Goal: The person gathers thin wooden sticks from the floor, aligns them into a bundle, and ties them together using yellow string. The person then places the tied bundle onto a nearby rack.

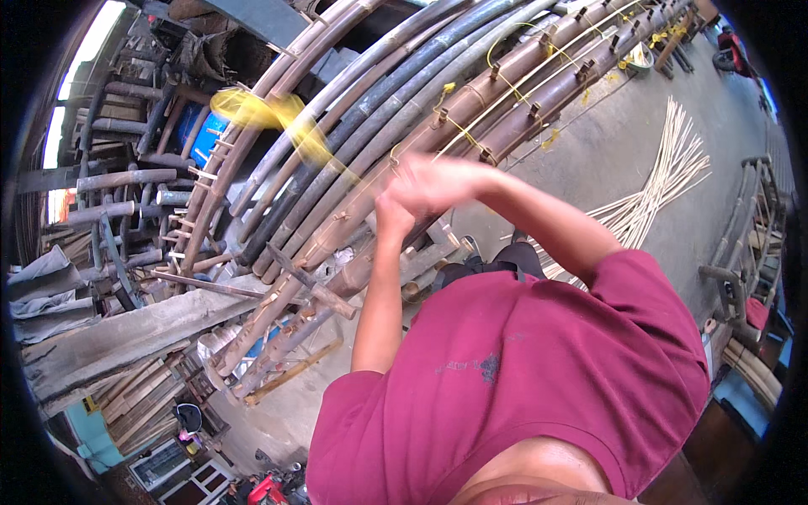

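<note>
My two hands meet over long brown bamboo poles [476, 101] set with short upright pegs. My left hand [393, 214] is closed in a fist, and what it grips is hidden. Pressed against it is my right hand [439, 183], its fingers smeared by motion. A bright yellow strip [295, 135], blurred and looped in the air, trails over the poles on the left and runs down toward my hands. Thin yellow cord [461, 128] is wound around the pegs and poles beyond my hands.
More dark and grey bamboo poles [396, 88] lie alongside, farther left. A wooden ladder-like piece with pegs [220, 168] leans near a blue drum [210, 135]. Thin pale sticks [648, 189] lie crossed on the concrete floor at right. A bamboo frame [741, 227] stands at far right.
</note>
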`<act>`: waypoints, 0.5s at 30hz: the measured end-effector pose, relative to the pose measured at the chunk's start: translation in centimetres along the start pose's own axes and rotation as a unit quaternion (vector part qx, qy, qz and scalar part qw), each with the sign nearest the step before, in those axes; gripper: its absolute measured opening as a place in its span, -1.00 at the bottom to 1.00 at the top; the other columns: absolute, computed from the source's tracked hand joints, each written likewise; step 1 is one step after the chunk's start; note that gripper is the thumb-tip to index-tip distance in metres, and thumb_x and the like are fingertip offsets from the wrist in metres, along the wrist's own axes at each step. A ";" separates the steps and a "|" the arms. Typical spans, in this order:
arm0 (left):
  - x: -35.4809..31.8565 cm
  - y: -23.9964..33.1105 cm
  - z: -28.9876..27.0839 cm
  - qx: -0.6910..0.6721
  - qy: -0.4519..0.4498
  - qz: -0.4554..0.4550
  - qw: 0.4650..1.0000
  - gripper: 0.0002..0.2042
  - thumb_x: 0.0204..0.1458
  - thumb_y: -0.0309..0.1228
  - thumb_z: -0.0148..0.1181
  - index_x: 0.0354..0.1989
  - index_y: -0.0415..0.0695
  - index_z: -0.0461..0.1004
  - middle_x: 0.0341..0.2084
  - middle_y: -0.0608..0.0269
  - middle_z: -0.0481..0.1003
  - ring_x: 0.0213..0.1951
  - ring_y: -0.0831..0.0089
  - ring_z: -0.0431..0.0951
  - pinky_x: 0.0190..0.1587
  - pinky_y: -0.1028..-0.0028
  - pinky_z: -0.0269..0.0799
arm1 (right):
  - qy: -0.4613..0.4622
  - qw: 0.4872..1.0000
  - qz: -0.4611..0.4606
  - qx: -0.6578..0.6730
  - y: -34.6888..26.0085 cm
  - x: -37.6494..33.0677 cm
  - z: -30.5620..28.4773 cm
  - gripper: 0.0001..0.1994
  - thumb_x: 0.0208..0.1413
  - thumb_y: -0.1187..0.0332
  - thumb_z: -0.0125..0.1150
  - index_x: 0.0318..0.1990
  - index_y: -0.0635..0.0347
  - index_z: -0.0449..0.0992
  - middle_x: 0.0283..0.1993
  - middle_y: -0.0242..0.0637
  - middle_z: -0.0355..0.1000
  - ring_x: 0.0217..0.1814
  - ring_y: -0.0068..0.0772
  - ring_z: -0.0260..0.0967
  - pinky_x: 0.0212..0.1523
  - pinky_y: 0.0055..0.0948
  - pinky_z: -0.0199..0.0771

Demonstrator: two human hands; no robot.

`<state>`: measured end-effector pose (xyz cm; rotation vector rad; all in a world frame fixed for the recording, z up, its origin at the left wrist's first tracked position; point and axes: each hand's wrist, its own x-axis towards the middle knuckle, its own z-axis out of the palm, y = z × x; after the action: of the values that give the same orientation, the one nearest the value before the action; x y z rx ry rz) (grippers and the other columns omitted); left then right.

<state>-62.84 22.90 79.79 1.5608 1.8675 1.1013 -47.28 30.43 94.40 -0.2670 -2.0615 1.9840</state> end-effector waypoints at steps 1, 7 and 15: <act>0.4 -0.8 0.8 -0.035 -0.041 -0.089 0.995 -0.80 0.16 -0.33 0.10 -0.29 -0.22 0.52 -0.53 -0.08 0.52 -0.46 0.20 0.56 -0.35 0.29 0.42 | -0.070 0.995 0.000 -0.077 3.1 -2.4 1.5 -0.58 0.26 0.18 -0.02 -0.59 0.28 0.34 -0.68 -0.28 0.20 -0.59 -0.46 0.16 -0.48 -0.29 0.24; 5.2 3.0 -0.1 -0.181 -0.061 -0.058 0.980 -0.78 0.26 -0.33 0.02 -0.34 -0.18 0.53 -0.53 0.37 0.53 -0.47 0.66 0.45 -0.37 0.56 0.37 | 0.072 0.961 0.127 -0.233 15.7 -6.3 6.8 -0.63 0.15 0.14 -0.02 -0.55 0.20 0.51 -0.54 0.01 0.45 -0.44 0.16 0.43 -0.30 0.02 0.44; 15.7 -7.4 1.0 0.201 -0.063 -0.065 0.975 -0.77 0.07 -0.28 0.06 -0.36 -0.17 0.57 -0.36 -0.15 0.55 -0.21 -0.08 0.57 -0.12 0.09 0.46 | 0.015 0.912 0.053 -0.407 15.9 -7.1 6.1 -0.70 0.07 0.19 0.06 -0.58 0.18 0.50 -0.60 -0.01 0.41 -0.53 0.13 0.40 -0.42 0.02 0.42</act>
<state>-70.26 38.00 75.41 1.6433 2.1630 0.5739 -43.27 23.14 77.90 -0.5635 -2.7865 1.0312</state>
